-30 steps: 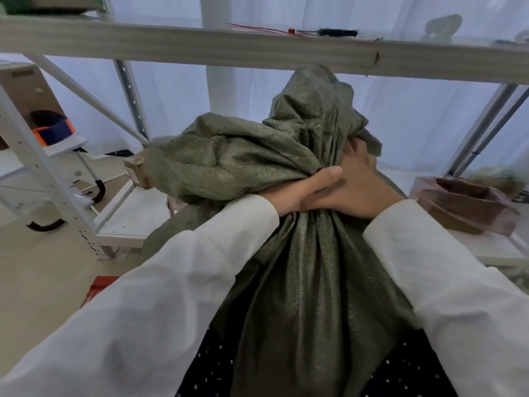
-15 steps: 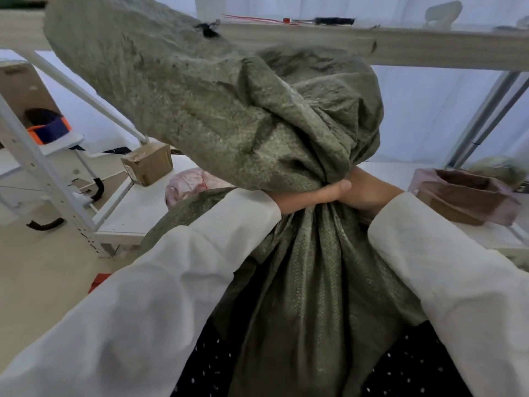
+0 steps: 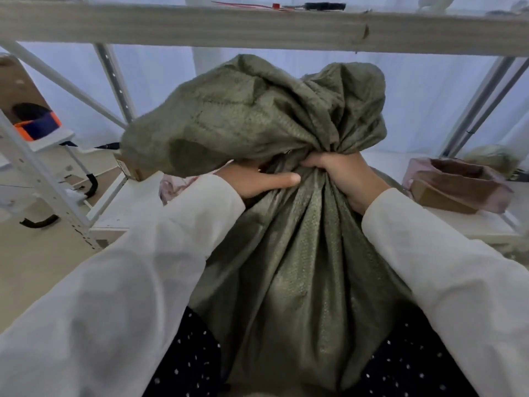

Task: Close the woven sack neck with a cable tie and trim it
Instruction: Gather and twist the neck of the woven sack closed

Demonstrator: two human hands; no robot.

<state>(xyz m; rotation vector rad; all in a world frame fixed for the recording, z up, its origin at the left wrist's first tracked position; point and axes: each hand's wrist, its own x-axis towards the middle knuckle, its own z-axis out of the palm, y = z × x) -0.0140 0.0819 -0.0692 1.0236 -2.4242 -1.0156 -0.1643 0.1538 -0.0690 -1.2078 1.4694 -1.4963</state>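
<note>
An olive-green woven sack (image 3: 300,267) stands upright between my knees, its neck bunched together at mid-frame. My right hand (image 3: 343,176) grips the gathered neck from the right, fingers curled round the cloth. My left hand (image 3: 257,181) holds the neck from the left, thumb stretched across the front, fingers hidden behind the fabric. The loose top of the sack (image 3: 252,121) flops over to the left above both hands. A red cable tie (image 3: 246,5) and a black-handled tool (image 3: 323,6) lie on the upper shelf board (image 3: 200,27).
White metal shelving surrounds me: a lower board (image 3: 134,202) behind the sack, an upright post (image 3: 40,181) at left. A brown and pink container (image 3: 458,184) sits on the lower shelf at right. A small cardboard box (image 3: 128,170) peeks from under the sack's flap.
The sack's loose top, flung high to the left half a second ago, has dropped lower over my hands. My right hand has come into plain view on the neck.
</note>
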